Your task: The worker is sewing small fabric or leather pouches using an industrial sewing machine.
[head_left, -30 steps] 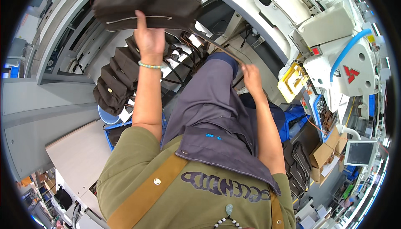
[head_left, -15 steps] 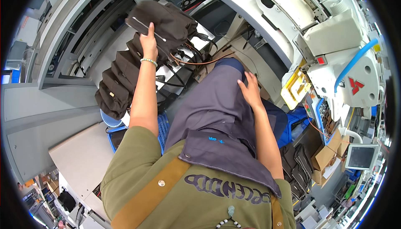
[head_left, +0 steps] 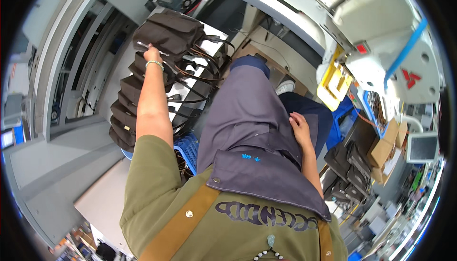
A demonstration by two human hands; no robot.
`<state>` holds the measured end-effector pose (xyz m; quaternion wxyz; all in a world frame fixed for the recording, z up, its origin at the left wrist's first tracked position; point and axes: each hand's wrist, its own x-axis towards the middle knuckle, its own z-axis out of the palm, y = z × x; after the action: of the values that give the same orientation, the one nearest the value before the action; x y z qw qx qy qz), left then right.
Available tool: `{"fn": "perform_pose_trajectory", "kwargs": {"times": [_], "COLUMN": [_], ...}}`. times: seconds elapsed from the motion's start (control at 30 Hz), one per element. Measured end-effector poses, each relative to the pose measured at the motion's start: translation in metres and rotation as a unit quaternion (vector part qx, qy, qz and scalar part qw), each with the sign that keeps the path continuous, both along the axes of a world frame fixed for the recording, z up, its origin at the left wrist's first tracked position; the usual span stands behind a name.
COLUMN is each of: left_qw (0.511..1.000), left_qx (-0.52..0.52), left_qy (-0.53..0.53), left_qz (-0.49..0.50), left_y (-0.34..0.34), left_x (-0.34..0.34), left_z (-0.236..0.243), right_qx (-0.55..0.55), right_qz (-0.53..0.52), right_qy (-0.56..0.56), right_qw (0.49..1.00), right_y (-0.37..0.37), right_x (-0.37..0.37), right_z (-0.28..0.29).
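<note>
My left hand is closed on the near edge of a dark brown fabric bag, beside a thin pale strip along that edge. This bag lies at the far end of an overlapping row of similar dark bags, and dark straps hang from their right side. The fingers under the bag's edge are partly hidden. On the right, my right hand rests against the grey apron over my thigh, fingers loosely extended and holding nothing.
To the right stands a white sewing machine with a yellow plate and a blue hose. More dark bags lie beside cardboard boxes and a small screen. A blue basket sits by my left thigh; grey metal framing borders the left.
The bag in my left hand has come down onto the row, and that hand has shifted left and nearer. My right hand has dropped toward my lap. The whole view has shifted slightly.
</note>
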<state>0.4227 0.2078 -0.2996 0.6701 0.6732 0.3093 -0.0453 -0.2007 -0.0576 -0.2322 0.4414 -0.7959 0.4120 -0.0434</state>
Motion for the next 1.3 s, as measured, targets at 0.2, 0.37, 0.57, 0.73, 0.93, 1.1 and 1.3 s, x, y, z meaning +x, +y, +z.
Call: {"fn": "perform_pose_trajectory", "kwargs": {"times": [0.2, 0.37, 0.57, 0.73, 0.93, 1.1, 1.3], "left_qw": [0.948, 0.798, 0.669, 0.685, 0.699, 0.685, 0.664], "left_qx": [0.282, 0.560, 0.613, 0.537, 0.547, 0.560, 0.451], "left_qy": [0.055, -0.216, -0.271, -0.233, -0.205, -0.390, -0.480], "left_qz": [-0.137, 0.053, -0.321, -0.434, -0.413, -0.255, -0.353], "left_y": [-0.015, 0.010, -0.036, 0.012, 0.026, 0.006, -0.049], "left_x": [-0.005, 0.035, -0.039, 0.043, 0.037, -0.009, -0.100], "left_z": [-0.001, 0.000, 0.005, -0.015, 0.029, 0.062, 0.082], "right_qx": [-0.095, -0.141, -0.227, -0.252, -0.200, -0.207, -0.542], "right_qz": [0.102, 0.016, -0.207, -0.334, -0.562, -0.573, -0.349], "right_qy": [0.047, -0.121, -0.083, -0.052, -0.214, -0.228, 0.188], "right_qw": [0.989, 0.983, 0.948, 0.907, 0.774, 0.759, 0.741], "right_y": [0.014, 0.002, 0.008, 0.022, 0.002, -0.039, -0.085], "right_x": [-0.022, -0.038, -0.148, -0.246, -0.326, -0.347, -0.324], "right_z": [0.008, 0.038, 0.080, 0.060, 0.058, 0.090, 0.109]}}
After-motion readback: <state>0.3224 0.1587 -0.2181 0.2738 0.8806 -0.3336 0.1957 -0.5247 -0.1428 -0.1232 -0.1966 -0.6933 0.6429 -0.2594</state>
